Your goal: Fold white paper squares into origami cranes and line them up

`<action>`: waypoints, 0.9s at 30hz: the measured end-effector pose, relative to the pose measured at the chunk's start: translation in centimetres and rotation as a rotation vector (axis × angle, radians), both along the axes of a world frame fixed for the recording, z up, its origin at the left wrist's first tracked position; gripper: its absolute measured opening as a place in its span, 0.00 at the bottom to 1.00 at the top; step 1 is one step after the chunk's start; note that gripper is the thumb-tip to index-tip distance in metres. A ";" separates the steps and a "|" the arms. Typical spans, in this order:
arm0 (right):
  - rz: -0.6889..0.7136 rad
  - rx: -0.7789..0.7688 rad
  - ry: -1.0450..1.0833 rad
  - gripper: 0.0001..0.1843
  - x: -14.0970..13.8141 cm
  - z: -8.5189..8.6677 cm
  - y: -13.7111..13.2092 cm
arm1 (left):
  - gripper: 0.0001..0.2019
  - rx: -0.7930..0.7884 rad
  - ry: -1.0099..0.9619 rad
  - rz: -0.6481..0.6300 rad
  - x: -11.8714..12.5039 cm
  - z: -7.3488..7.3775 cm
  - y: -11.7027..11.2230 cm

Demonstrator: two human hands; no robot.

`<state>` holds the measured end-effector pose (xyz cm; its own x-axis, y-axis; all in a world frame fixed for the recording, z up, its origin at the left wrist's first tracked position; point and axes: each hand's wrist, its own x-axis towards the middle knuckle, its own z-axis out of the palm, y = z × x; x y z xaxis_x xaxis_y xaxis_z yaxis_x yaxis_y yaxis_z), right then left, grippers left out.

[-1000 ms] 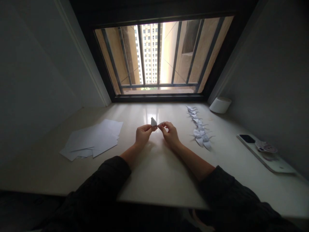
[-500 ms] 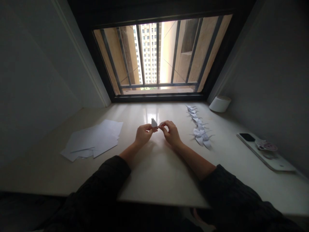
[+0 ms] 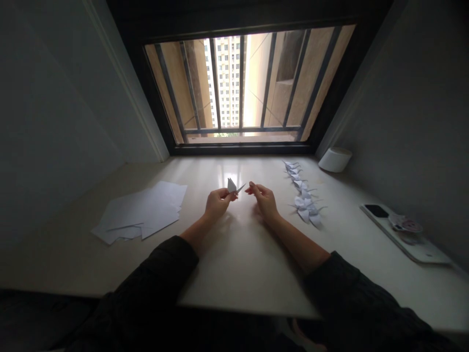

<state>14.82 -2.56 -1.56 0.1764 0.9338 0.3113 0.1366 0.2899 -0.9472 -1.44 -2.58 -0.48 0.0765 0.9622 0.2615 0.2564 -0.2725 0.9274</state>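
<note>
A small folded white paper crane (image 3: 232, 185) is pinched between the thumb and fingers of my left hand (image 3: 217, 202). Its body points up, and one thin pointed end slants up to the right. Just to the right of that point is my right hand (image 3: 265, 199), loosely curled, fingertips apart from the paper and with nothing seen in them. Both hands are above the middle of the pale tabletop (image 3: 242, 274). Several finished-looking paper cranes (image 3: 303, 201) stand in a row on the right.
A loose pile of white paper sheets (image 3: 146, 208) lies on the left. On the right is a phone (image 3: 406, 234) with a round grip on its back. A white cylindrical object (image 3: 334, 160) stands in the far right corner, near the barred window (image 3: 242, 88).
My right hand has let go of the crane's pointed end and moved slightly right. That end now shows free, slanting upward. My left hand keeps its hold.
</note>
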 end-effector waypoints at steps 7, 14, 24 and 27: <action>-0.011 -0.027 0.010 0.23 -0.1 0.2 -0.1 | 0.12 0.089 0.219 0.037 -0.1 -0.3 -0.3; -0.054 -0.044 0.022 0.22 0.2 0.2 0.0 | 0.11 0.133 0.301 0.085 -0.1 -0.1 -0.5; -0.039 -0.049 0.015 0.22 0.1 -0.1 0.1 | 0.10 0.160 0.353 0.101 -0.1 0.0 -0.7; -0.040 -0.049 0.012 0.23 0.1 0.0 0.1 | 0.10 0.162 0.368 0.104 -0.2 -0.1 -0.6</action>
<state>14.88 -2.49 -1.61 0.2172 0.9401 0.2629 0.1354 0.2377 -0.9619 -1.61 -3.22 -0.56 0.0977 0.9182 0.3839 0.5963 -0.3628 0.7161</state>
